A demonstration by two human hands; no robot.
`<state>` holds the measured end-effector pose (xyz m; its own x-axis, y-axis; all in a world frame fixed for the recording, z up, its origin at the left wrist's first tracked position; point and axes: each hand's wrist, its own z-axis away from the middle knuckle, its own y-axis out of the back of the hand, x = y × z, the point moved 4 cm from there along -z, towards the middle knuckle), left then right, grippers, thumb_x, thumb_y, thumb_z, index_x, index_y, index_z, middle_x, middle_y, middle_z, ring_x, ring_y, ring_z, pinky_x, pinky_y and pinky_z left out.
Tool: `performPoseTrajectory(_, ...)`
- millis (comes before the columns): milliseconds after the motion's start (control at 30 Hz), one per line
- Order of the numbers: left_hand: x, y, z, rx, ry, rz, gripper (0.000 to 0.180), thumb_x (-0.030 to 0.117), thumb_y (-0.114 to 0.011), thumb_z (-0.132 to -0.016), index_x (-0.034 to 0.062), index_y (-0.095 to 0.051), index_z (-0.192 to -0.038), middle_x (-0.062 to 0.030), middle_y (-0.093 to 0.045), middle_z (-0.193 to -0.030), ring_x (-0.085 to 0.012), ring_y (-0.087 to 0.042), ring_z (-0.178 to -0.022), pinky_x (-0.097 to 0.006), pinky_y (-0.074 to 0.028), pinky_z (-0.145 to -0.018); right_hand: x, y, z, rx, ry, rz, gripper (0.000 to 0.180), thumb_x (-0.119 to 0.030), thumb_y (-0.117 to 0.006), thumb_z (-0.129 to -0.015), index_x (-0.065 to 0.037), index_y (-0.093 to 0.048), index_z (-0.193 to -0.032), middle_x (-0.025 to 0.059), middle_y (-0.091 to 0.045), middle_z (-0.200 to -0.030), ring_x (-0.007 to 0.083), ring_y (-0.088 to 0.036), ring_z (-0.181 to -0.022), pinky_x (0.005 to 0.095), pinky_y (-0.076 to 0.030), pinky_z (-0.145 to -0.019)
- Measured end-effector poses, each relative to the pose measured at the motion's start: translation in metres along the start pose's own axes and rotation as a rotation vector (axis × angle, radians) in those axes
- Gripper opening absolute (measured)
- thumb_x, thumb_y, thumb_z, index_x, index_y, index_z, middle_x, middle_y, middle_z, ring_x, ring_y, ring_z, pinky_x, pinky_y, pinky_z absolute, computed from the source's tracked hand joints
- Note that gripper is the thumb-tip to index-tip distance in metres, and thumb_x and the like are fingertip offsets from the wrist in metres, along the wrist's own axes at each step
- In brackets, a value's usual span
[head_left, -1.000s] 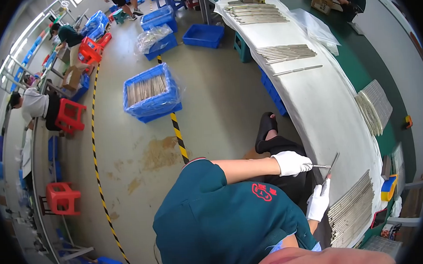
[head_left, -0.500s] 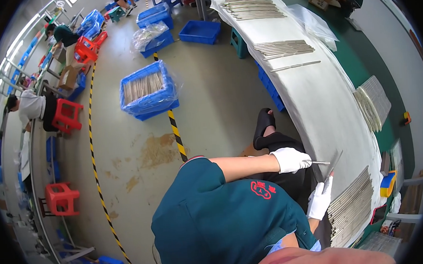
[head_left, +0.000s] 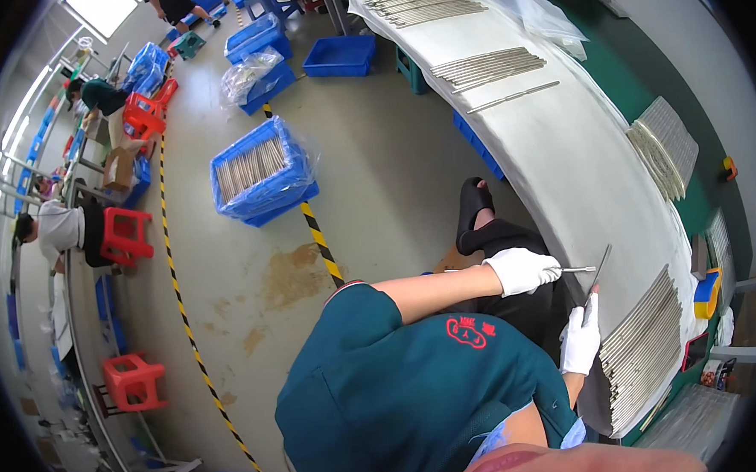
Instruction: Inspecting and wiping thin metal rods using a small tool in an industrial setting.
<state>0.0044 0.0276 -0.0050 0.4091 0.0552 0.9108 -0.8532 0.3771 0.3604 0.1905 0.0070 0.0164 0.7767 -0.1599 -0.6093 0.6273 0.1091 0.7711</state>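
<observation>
My left hand [head_left: 521, 271], in a white glove, is closed around a slim silver metal tool [head_left: 578, 269] whose end points right. My right hand [head_left: 581, 342], gloved in white with a bare fingertip showing, grips a thin dark-grey metal rod [head_left: 603, 263] that slants up and away over the table edge. The tool's tip is close to the rod; whether they touch I cannot tell. Beside my right hand, a row of long thin silver rods [head_left: 644, 346] lies on the white-covered table [head_left: 553, 154].
Further along the table lie more rods [head_left: 493, 67] and a single rod [head_left: 513, 97]. A stack of clear plastic sheets [head_left: 664, 146] and a yellow-and-blue tape roll [head_left: 707, 294] sit at its far side. A rod-filled blue crate [head_left: 259, 169] stands on the floor; people work at left.
The view has shifted slightly. The tool in my left hand and the rod in my right hand stay close together, both still held. The rod now stands steeper.
</observation>
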Motion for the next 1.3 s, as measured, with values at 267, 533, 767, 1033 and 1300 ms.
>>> performPoseTrajectory(267,-0.012,-0.007,-0.005,0.029,-0.058,-0.003,0.028,0.025,-0.048,-0.089,0.0062,-0.058,-0.108,-0.0046,-0.064,-0.081,-0.0145,-0.058,-0.056,-0.026,-0.047,-0.059,0.002,-0.002,-0.001,-0.015,-0.021,-0.048,0.050,-0.026,-0.043,-0.089,-0.023,-0.034,-0.138,0.0115,-0.054,-0.053,0.0200,-0.055,-0.047,0.0332,-0.045,-0.052)
performPoseTrajectory(533,-0.008,-0.003,0.000,0.128,-0.188,-0.107,0.026,0.026,-0.050,-0.090,0.0052,-0.059,-0.104,-0.0065,-0.063,-0.075,-0.0177,-0.059,-0.055,-0.029,-0.047,-0.055,0.014,-0.006,-0.004,0.017,0.065,0.112,0.049,-0.032,-0.046,-0.088,-0.023,-0.036,-0.135,0.0214,-0.059,-0.067,0.0406,-0.057,-0.059,0.0469,-0.045,-0.057)
performPoseTrajectory(767,-0.014,-0.006,-0.002,0.190,-0.189,-0.109,0.027,0.023,-0.052,-0.089,0.0052,-0.058,-0.108,-0.0077,-0.065,-0.084,-0.0169,-0.060,-0.062,-0.028,-0.048,-0.063,-0.002,0.002,0.002,0.024,0.159,0.208,0.047,-0.028,-0.048,-0.086,-0.018,-0.042,-0.131,0.0195,-0.058,-0.062,0.0363,-0.056,-0.053,0.0445,-0.045,-0.053)
performPoseTrajectory(1033,-0.011,-0.003,0.001,0.103,-0.067,0.053,0.027,0.021,-0.051,-0.089,0.0052,-0.057,-0.109,-0.0071,-0.066,-0.086,-0.0176,-0.063,-0.066,-0.028,-0.049,-0.063,-0.007,0.004,0.003,0.011,0.144,0.216,0.049,-0.026,-0.048,-0.085,-0.018,-0.039,-0.133,0.0182,-0.061,-0.066,0.0359,-0.058,-0.056,0.0449,-0.047,-0.056)
performPoseTrajectory(1300,0.003,0.001,0.001,0.048,0.076,0.044,0.027,0.019,-0.051,-0.089,0.0038,-0.057,-0.111,-0.0068,-0.064,-0.077,-0.0129,-0.057,-0.056,-0.025,-0.046,-0.059,-0.008,0.014,0.011,0.121,0.186,0.166,0.049,-0.023,-0.049,-0.084,-0.018,-0.042,-0.131,0.0159,-0.055,-0.054,0.0330,-0.056,-0.049,0.0439,-0.046,-0.052)
